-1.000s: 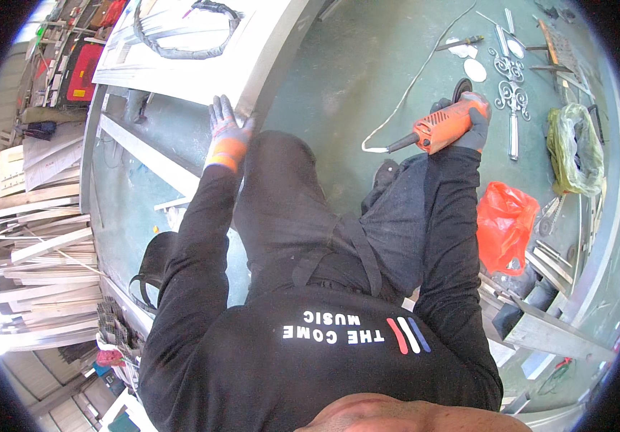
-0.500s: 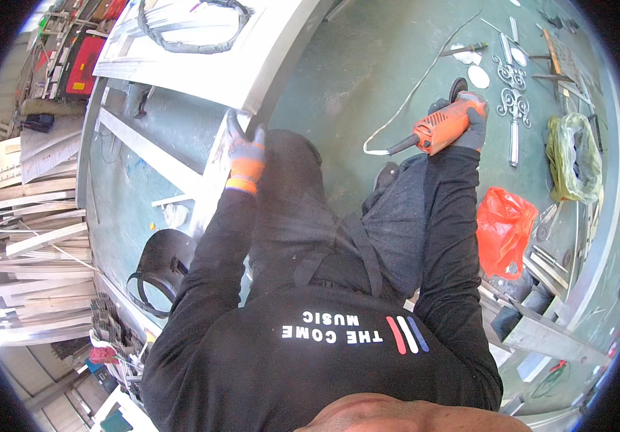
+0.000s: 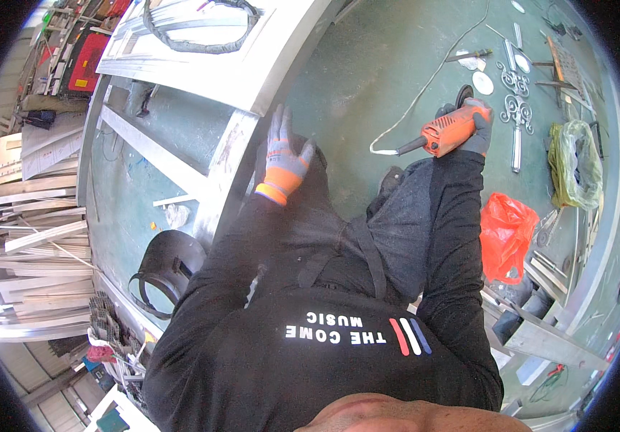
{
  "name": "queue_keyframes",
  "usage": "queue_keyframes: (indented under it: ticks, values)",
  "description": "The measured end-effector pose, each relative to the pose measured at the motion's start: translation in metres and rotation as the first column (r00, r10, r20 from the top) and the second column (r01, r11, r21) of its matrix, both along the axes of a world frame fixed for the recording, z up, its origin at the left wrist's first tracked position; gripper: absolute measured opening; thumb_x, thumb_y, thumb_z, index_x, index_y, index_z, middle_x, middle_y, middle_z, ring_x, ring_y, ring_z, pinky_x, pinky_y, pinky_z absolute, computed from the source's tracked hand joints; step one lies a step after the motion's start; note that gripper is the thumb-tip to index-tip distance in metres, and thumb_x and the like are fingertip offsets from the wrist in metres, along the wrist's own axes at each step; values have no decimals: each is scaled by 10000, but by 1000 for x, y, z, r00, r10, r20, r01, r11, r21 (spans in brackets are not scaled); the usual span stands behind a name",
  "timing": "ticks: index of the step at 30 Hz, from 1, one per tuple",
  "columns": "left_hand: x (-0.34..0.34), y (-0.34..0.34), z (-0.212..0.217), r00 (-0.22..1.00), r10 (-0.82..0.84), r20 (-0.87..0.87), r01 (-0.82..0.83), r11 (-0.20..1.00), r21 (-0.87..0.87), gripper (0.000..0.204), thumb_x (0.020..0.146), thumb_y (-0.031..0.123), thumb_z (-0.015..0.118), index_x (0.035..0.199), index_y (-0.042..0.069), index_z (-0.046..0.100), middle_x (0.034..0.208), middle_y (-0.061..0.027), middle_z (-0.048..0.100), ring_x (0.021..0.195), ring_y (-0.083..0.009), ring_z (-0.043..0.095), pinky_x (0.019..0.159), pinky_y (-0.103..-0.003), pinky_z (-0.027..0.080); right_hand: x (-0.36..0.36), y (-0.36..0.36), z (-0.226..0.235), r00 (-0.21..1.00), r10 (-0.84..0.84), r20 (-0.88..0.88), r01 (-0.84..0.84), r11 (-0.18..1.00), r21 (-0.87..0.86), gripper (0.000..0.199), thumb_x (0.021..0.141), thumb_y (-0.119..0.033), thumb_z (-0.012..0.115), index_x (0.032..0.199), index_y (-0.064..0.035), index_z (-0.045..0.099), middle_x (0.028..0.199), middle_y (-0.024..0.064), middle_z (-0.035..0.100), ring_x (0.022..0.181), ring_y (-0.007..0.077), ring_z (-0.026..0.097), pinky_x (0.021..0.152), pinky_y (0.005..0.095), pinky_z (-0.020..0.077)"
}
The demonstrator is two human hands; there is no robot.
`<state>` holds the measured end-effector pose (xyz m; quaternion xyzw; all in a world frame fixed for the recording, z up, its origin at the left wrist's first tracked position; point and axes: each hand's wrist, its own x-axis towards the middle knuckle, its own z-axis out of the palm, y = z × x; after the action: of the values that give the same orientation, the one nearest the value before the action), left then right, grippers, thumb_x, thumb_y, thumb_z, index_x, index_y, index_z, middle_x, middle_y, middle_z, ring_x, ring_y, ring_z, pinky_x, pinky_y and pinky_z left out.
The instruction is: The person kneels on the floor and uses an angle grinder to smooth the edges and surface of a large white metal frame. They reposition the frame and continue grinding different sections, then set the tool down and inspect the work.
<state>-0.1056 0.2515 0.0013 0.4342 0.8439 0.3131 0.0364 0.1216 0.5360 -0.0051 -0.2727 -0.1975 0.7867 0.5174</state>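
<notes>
Since a second ago, our left hand [image 3: 284, 160] has lifted off the grey metal frame [image 3: 225, 162], fingers released. Our right hand [image 3: 477, 129] stays grasping the orange grinder [image 3: 448, 134]; a red bag [image 3: 505, 234] lies at four o'clock.

The angle grinder [image 3: 448, 133] is held to the right, over the floor [image 3: 367, 79]; the metal frame [image 3: 216, 72] lies to the left. A welding mask [image 3: 162, 270] is set below the frame, and a plastic bag [image 3: 504, 234] lies right, near scrollwork pieces [image 3: 515, 93].
</notes>
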Motion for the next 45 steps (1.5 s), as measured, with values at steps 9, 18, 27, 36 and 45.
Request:
queue_keyframes:
  ticks: [9,18,27,36,45]
  values:
    - [-129,19,13,911,-74,-405,-144,864,-483,948,906,583,572,1553,-15,220,1635,-218,167,1522,-380,127,1242,-473,109,10,8,-17,994,90,-64,-92,995,-24,553,707,-263,708,1210,-120,527,1281,88,579,919,367,613,778,539,541]
    - [-171,56,17,921,-42,-388,-181,834,-521,948,907,627,545,1576,49,205,1649,-200,135,1529,-377,102,1233,-488,107,7,5,-21,996,90,-15,-89,995,43,513,706,-308,720,1149,-104,560,1186,85,594,936,362,609,789,527,553]
    - [-206,66,-14,892,-129,-434,-55,920,-388,946,877,534,636,1513,-69,280,1579,-285,266,1506,-409,155,1234,-476,119,-5,27,-57,982,-31,-186,47,995,85,298,960,-380,571,1082,-110,542,1001,55,590,822,203,607,711,369,540]
    - [-163,52,3,890,-123,-440,-116,872,-477,902,892,419,670,1564,15,224,1636,-166,223,1526,-337,145,1238,-440,147,13,-8,8,966,-121,-230,54,959,-279,550,802,-330,643,1245,-45,484,886,186,596,777,353,620,708,497,547]
    - [-137,26,2,892,-141,-430,-78,888,-453,851,877,255,692,1551,-8,244,1628,-195,216,1513,-344,185,1232,-442,179,28,-9,9,961,-165,-224,57,905,-422,574,784,-312,643,1255,-34,471,881,203,601,761,375,627,720,525,550]
